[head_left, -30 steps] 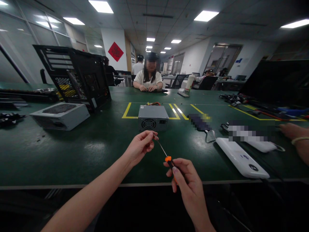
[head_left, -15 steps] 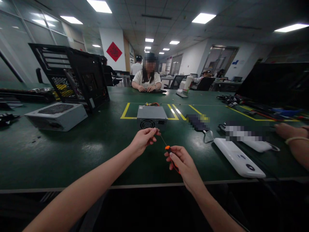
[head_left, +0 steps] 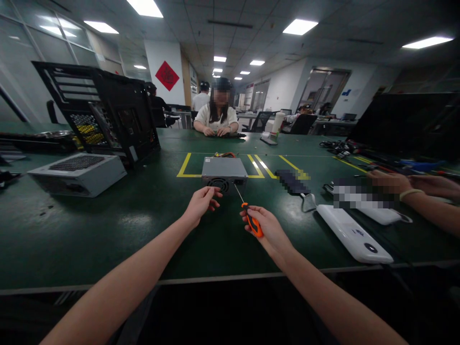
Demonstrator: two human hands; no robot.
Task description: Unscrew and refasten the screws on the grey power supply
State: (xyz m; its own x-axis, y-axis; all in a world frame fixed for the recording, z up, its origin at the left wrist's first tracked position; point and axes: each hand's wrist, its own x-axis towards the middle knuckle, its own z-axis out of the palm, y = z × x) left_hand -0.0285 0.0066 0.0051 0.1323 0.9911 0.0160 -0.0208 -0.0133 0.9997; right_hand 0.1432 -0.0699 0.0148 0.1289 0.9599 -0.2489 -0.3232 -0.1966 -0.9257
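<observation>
My right hand point(head_left: 264, 225) is closed around the orange and black handle of a screwdriver point(head_left: 255, 227). Its thin shaft points up and to the left, with the tip in front of the socket side of a grey power supply unit point(head_left: 224, 166); contact is unclear. My left hand point(head_left: 202, 203) is just before the unit's fan grille, its thumb and forefinger pinched together. Whatever lies between those fingertips, if anything, is too small to make out. Coloured wires point(head_left: 226, 155) come out behind the unit.
A second power supply point(head_left: 77, 175) and a black computer case point(head_left: 104, 108) stand left on the green table point(head_left: 136, 249). To the right lie a white power bank point(head_left: 354, 232) and a phone. Another person's hands point(head_left: 390, 184) are at far right; one person sits opposite.
My left hand has parted from the screwdriver's tip and moved left. My right hand has brought the screwdriver up and leftward to the power supply's front. The neighbour's hands have moved further in.
</observation>
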